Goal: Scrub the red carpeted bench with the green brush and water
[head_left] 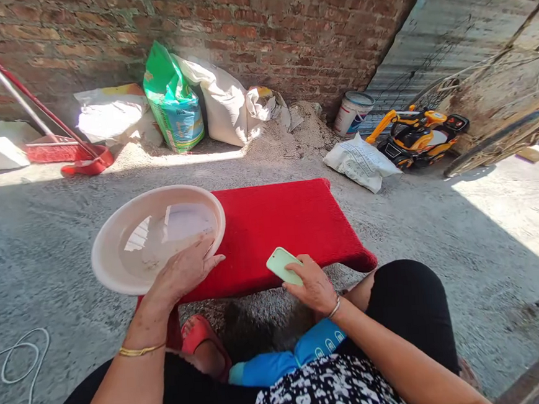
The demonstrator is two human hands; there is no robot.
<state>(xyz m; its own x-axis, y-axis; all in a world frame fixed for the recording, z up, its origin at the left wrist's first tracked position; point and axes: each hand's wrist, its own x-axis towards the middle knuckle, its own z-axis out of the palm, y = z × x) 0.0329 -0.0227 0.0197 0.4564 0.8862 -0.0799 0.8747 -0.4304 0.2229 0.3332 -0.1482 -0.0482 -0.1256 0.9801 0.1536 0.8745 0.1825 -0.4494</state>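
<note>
A pale pink basin (107,246) with clear water in it stands on the left part of a low bench covered in red cloth (275,220). My left hand (186,271) straddles the basin's near right rim, fingers on the inner side and thumb outside over the red cloth. My right hand (313,285) grips a pale green flat oblong (282,265) with rounded corners and a small hole near one end. This oblong is held above the bench's front edge; its underside is hidden.
Against the brick wall lean a green sack (173,104), a white sack (221,100) and a sandy heap (287,132). A bucket (353,113), a white bag (362,160) and a yellow toy digger (420,137) stand right. A red dustpan (93,161) is left; a pale cord (34,357) lies nearer.
</note>
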